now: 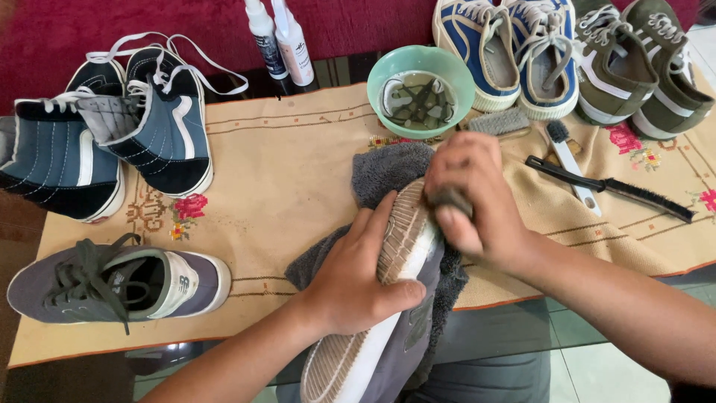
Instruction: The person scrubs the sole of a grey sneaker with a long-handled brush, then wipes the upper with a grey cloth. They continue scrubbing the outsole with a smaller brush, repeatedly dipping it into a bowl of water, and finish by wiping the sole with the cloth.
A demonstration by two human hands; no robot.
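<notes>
Beige embroidered cloth [283, 172] with small red flower motifs covers most of the counter [514, 336], whose glassy edge shows along the near side. Behind it lies a dark red surface [112, 30].

On the cloth's left end stands a pair of navy high-top sneakers [112, 142] with white laces, and nearer the front a single grey sneaker [112, 283] lies on its side. At the far right are a pair of blue canvas sneakers [514, 52] and, just beside them, a pair of olive green sneakers [641, 67].

In the middle a grey towel [388, 168] is spread under a second grey sneaker [388, 328], which is tipped on its side with its ribbed tan sole facing left and its toe pointing away. The left hand [358, 276] is closed over the sole and the white sidewall, pinning the shoe steady. The right hand [477, 194] is closed around a small dark brush [451, 200], pressed against the toe end of the shoe; most of the brush is hidden by the fingers.

Beyond the towel sits a mint green bowl [388, 75] of water with dark laces soaking in it. To its right lie a grey scrub brush [500, 122], a long black brush [611, 186] and a small white-handled brush [570, 160]. Two white spray bottles [280, 41] stand at the far edge.
</notes>
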